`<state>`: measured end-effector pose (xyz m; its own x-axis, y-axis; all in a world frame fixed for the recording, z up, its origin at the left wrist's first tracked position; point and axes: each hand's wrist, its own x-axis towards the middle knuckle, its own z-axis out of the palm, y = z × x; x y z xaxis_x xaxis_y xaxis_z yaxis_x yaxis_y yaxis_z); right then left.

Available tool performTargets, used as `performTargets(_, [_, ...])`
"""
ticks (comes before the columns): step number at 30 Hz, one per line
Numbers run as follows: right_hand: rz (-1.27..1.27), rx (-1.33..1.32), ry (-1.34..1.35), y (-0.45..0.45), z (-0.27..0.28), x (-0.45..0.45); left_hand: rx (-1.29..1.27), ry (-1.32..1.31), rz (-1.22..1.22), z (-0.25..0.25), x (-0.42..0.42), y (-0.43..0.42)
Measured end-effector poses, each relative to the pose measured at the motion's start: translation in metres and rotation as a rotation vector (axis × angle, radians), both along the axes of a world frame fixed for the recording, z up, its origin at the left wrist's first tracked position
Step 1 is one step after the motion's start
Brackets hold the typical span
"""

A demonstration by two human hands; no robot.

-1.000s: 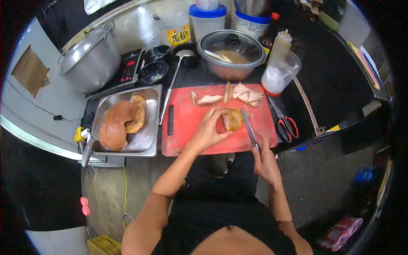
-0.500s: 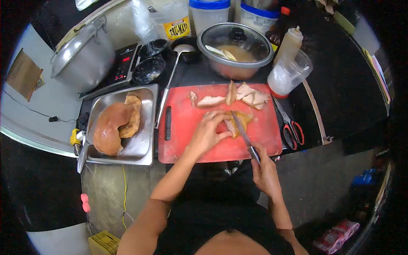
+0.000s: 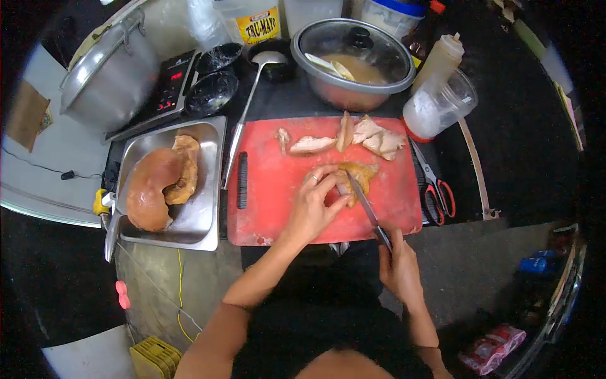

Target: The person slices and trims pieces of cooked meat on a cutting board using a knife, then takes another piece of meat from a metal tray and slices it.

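Note:
On a red cutting board (image 3: 271, 183), my left hand (image 3: 314, 205) grips a browned piece of meat (image 3: 362, 175) from its left side. My right hand (image 3: 401, 262) is closed round the handle of a knife (image 3: 368, 208), whose blade lies across the meat, its tip near the far edge. Pale sliced meat (image 3: 379, 136) rests in several pieces along the back of the board. To the left, a steel tray (image 3: 208, 218) holds a large glossy brown piece (image 3: 150, 186) beside a smaller browned one (image 3: 183, 170).
Red-handled scissors (image 3: 435, 189) lie right of the board. Behind it stand a lidded bowl (image 3: 353, 66), a clear container (image 3: 439, 107) and a squeeze bottle (image 3: 442, 57). A ladle (image 3: 243, 120) lies between tray and board. A large pot (image 3: 113, 76) stands at the back left.
The knife has moved left from the meat's right side onto it, and its handle now sits nearer my body. The view has shifted, with the board appearing slightly larger.

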<state>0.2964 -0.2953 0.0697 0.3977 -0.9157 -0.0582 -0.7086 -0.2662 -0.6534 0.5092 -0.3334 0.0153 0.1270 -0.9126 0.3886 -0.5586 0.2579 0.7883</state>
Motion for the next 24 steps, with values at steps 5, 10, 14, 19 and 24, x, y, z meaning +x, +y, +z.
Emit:
performTargets(5, [0.002, 0.015, 0.016, 0.003, 0.003, -0.001, -0.046, -0.016, 0.016, 0.005, -0.002, 0.000])
performTargets(10, [-0.002, 0.019, 0.079, 0.006, 0.003, -0.004, -0.046, -0.032, 0.034, 0.001, -0.004, -0.001])
performTargets(14, [0.009, -0.023, 0.068, 0.005, -0.001, -0.003, -0.027, -0.027, 0.031, -0.001, -0.004, -0.001])
performTargets(19, [-0.037, 0.017, 0.061, 0.003, 0.002, 0.005, -0.010, -0.018, 0.027, 0.001, -0.004, -0.001])
performTargets(24, [0.017, -0.042, 0.085, -0.002, -0.005, 0.009, -0.018, -0.027, 0.029, 0.000, -0.005, -0.001])
